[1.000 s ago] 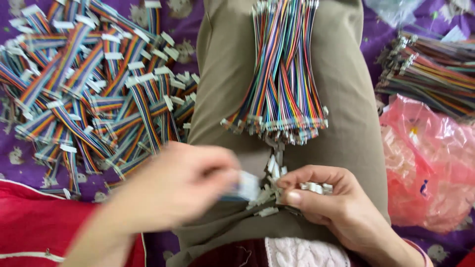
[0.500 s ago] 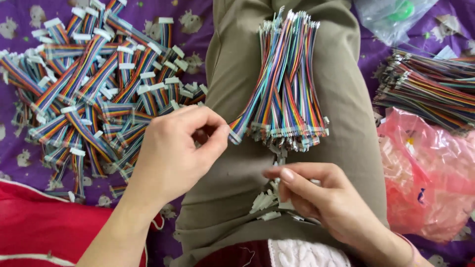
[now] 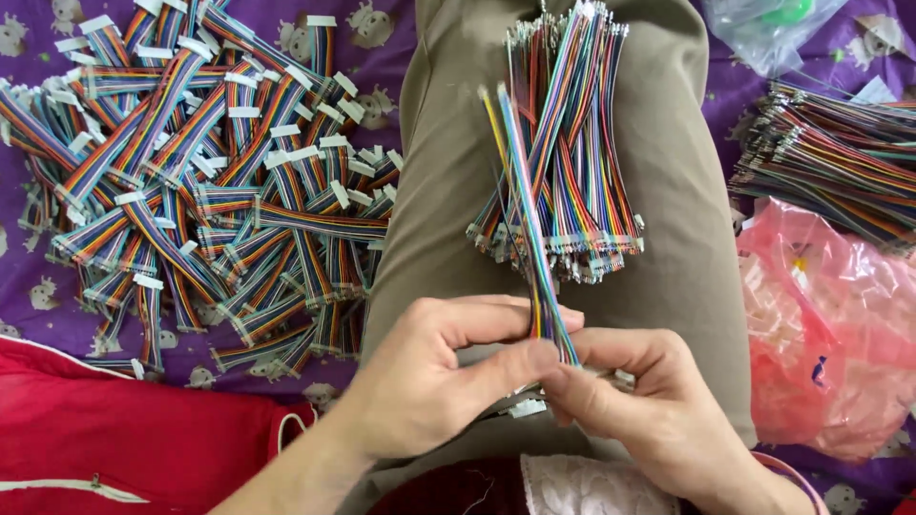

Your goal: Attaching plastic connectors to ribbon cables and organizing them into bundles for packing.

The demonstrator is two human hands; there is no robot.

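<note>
My left hand [image 3: 434,381] and my right hand [image 3: 649,410] meet over my lap and both pinch one flat rainbow ribbon cable [image 3: 527,219], which stands up from my fingertips towards the far side. A small white plastic connector [image 3: 527,408] shows just below my fingers. Behind the held cable, a bundle of similar multicoloured cables [image 3: 572,143] lies along my khaki trouser leg [image 3: 448,172].
A big pile of rainbow cables with white connectors [image 3: 191,181] covers the purple cloth at left. Another cable bundle [image 3: 840,172] lies at right, above a pink plastic bag [image 3: 830,334]. A clear bag [image 3: 763,29] sits top right; red fabric [image 3: 114,439] lies bottom left.
My left hand pulled one cable out of the bundle on my leg and brought it down to my right hand. Both hands now hold it upright.
</note>
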